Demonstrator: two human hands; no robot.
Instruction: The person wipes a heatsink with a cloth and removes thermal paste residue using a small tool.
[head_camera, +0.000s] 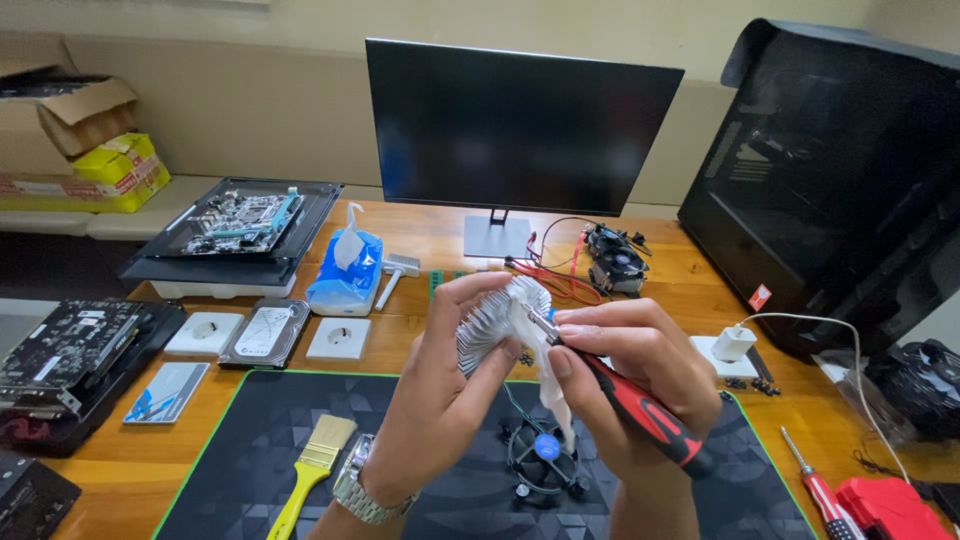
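wooden desk (440, 240) against a pale wall carries everything, largest first: a black computer case (830, 180) stands at the right edge, and a dark monitor (520, 125) stands on its stand at the back centre. a black desk mat (230, 470) with a green rim covers the near part of the desk. at back left a motherboard (240, 218) lies on a dark tray, and a graphics card (65, 345) lies at the far left edge. a blue pack of wipes (345, 275) sits behind a hard drive (265, 333).

above the mat, the left hand (440, 400) is curled around a round finned aluminium heatsink (495, 320), thumb and fingers gripping its rim and holding it up in the air, tilted. the right hand (640, 375) is closed around a red and black screwdriver (625, 395), its tip touching the heatsink's fins, with a white wipe (553, 390) draped from that spot and hanging down. just below the hands a small black cooler fan (543, 458) lies flat on the mat. a yellow-handled paintbrush (310, 470) lies on the mat to the left, and a second red screwdriver (815, 490) lies on the desk at the right.
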